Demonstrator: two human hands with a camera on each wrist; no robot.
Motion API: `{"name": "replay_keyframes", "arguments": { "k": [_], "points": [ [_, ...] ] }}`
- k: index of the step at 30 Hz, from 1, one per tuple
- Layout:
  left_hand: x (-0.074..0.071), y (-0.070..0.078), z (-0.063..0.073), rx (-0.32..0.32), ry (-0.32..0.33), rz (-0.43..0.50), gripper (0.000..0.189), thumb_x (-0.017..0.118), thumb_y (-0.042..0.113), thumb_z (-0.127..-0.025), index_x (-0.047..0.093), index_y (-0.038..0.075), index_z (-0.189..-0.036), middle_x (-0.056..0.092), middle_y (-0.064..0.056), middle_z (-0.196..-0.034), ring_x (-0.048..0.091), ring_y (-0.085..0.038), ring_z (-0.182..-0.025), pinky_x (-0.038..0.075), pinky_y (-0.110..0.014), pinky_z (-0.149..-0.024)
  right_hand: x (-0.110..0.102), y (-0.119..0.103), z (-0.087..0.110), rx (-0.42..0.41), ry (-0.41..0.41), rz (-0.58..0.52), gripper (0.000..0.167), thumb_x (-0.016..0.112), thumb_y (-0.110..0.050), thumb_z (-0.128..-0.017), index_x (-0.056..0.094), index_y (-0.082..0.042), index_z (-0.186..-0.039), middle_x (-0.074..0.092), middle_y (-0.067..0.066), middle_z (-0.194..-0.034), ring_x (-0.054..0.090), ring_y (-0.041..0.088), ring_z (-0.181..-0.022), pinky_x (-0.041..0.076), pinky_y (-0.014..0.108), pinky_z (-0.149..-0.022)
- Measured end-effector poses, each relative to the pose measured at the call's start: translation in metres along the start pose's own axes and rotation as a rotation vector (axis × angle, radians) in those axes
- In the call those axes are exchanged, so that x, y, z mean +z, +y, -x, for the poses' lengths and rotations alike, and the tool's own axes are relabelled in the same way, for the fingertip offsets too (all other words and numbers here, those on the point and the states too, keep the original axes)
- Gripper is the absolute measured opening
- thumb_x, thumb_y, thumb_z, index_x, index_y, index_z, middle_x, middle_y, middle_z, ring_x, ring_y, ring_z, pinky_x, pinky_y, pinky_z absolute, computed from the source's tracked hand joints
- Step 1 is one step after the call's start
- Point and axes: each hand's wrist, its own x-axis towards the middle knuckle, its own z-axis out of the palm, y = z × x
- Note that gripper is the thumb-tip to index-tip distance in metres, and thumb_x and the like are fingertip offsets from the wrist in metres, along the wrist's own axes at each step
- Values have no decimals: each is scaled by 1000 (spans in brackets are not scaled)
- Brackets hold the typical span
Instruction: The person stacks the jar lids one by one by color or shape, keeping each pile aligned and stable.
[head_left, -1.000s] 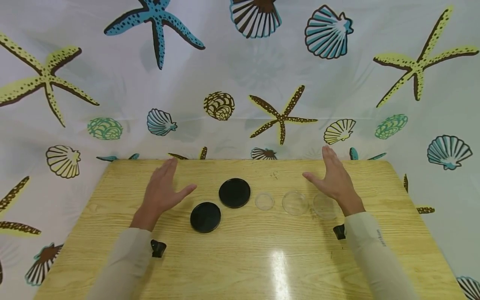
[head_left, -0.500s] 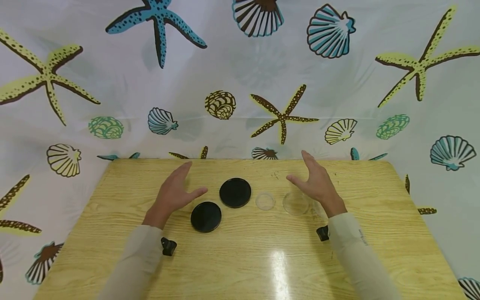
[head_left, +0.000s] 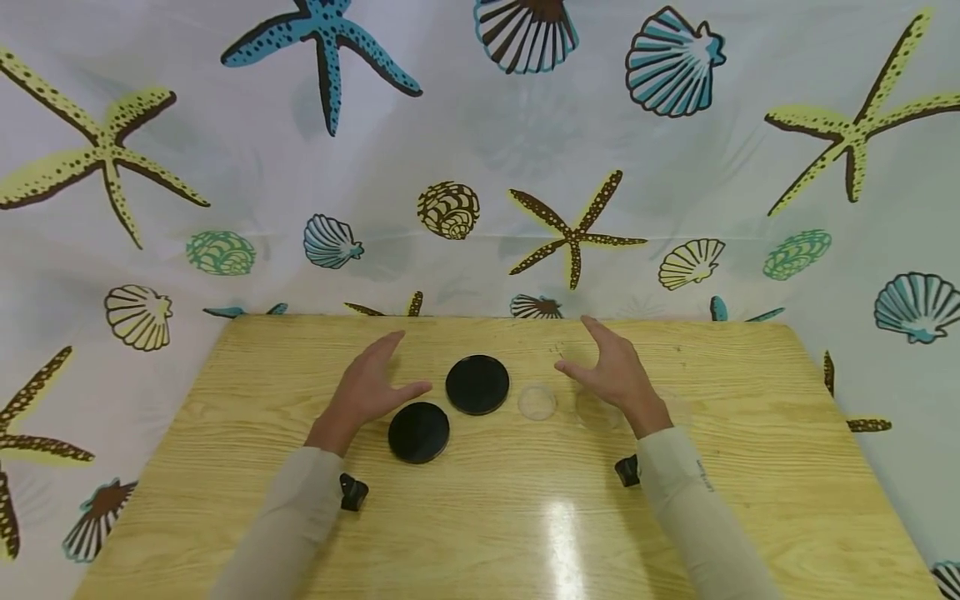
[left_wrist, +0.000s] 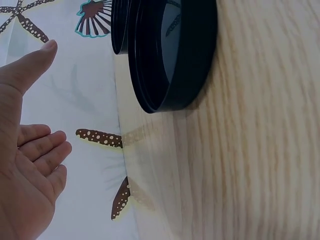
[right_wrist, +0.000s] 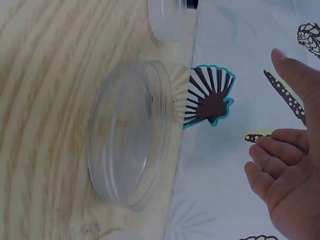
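My left hand (head_left: 366, 390) hovers over the left of the table, fingers extended and thumb apart, holding nothing. Nearest it is a shallow round black dish (head_left: 418, 433); a second black dish (head_left: 477, 385) lies just behind and to the right. The left wrist view shows the nearer black dish (left_wrist: 195, 65) with a raised rim. My right hand (head_left: 617, 377), likewise spread and holding nothing, is above the clear round dishes. A small clear dish (head_left: 537, 402) lies to its left. Another clear dish (right_wrist: 125, 135) appears large in the right wrist view; the hand and forearm partly cover the clear dishes in the head view.
The dishes stand on a wooden table (head_left: 480, 517) with a glare spot near its front. A white cloth (head_left: 465, 117) printed with shells and starfish hangs behind the back edge and at the sides. Each sleeve has a small black wrist camera (head_left: 353, 492) beside it.
Both hands have moved inward, the left to the right and the right to the left, and slightly toward the front. The dishes stay where they were; the head view has shifted slightly.
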Motion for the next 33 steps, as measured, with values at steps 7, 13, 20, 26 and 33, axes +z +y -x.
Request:
{"name": "replay_keyframes", "arguments": {
  "k": [7,13,20,26,33],
  "points": [
    [8,2,-3,-6,-11,32,94,72,50,-79,27,5,-149,31,-19,-152,30,-40,-139,29,-57,-112,10,-5,-2,6,28,-54,82,71,-47,-81,39,-6,-144,44,17,-145,42,37,-133,40,54,-107],
    [14,5,-3,7,-9,50,92,73,48,-79,31,4,-148,34,-19,-151,32,-39,-138,31,-57,-111,22,-8,-4,11,5,-97,79,71,-46,-81,41,-7,-144,44,15,-146,41,35,-135,38,53,-108],
    [21,8,-3,18,-9,73,89,74,45,-79,33,4,-147,35,-19,-150,33,-40,-138,32,-58,-110,37,-11,-6,1,-46,-126,81,74,-44,-80,40,-10,-145,43,12,-147,41,34,-135,39,52,-108],
    [27,10,-5,7,-50,88,90,74,45,-78,33,6,-147,34,-19,-151,33,-40,-138,33,-58,-109,47,-15,-7,-10,-70,-140,80,76,-41,-78,42,-9,-143,45,13,-146,41,34,-135,39,52,-107],
    [34,8,-9,1,-80,118,89,77,42,-76,35,6,-146,37,-17,-149,35,-39,-137,35,-57,-109,59,-23,-8,21,-117,-189,80,77,-38,-78,41,-13,-144,43,10,-147,39,33,-137,39,54,-107]
  ]
}}
